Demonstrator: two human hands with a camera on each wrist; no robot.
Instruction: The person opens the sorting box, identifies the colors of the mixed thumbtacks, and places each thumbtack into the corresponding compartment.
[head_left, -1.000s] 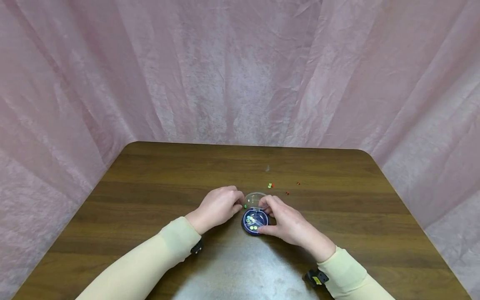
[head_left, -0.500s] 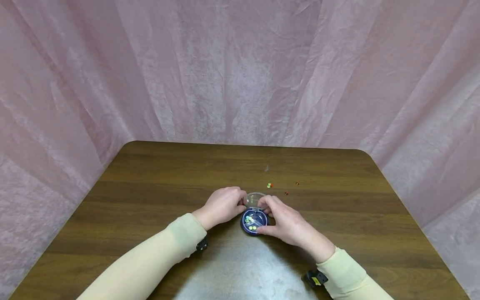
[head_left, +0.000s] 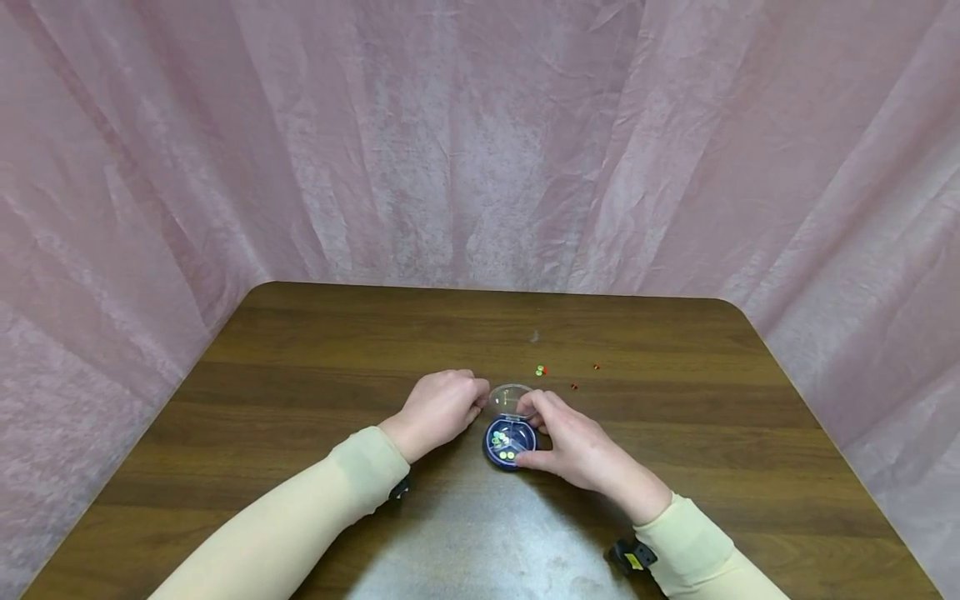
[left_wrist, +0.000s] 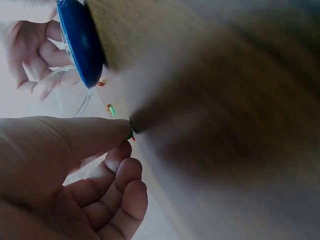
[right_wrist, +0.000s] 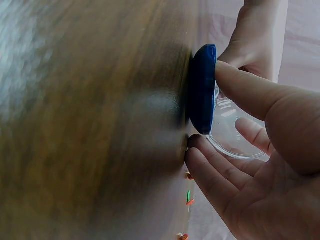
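A round blue pill box [head_left: 510, 443] with a divided inside stands on the table, its clear lid [head_left: 511, 400] tipped back. Several pale green and whitish discs [head_left: 507, 456] lie in its compartments. My right hand [head_left: 573, 442] steadies the box, thumb [right_wrist: 235, 75] on the rim and the other fingers round by the lid. Left of the lid, my left hand [head_left: 442, 408] is close over the tabletop. Its thumb and forefinger pinch a small dark green piece [left_wrist: 131, 133], mostly hidden by the fingertips.
Beyond the box, a small cluster of green and red pieces [head_left: 541, 371] lies on the brown wooden table [head_left: 360, 333]. Two tiny red pieces, one nearer [head_left: 574, 387] and one farther right [head_left: 596, 367], lie apart. Pink curtains [head_left: 480, 150] hang behind the table.
My left hand moved right onto the green piece beside the lid, pinched it, and drew back slightly left. That piece no longer shows in the head view. My right hand stayed on the box.
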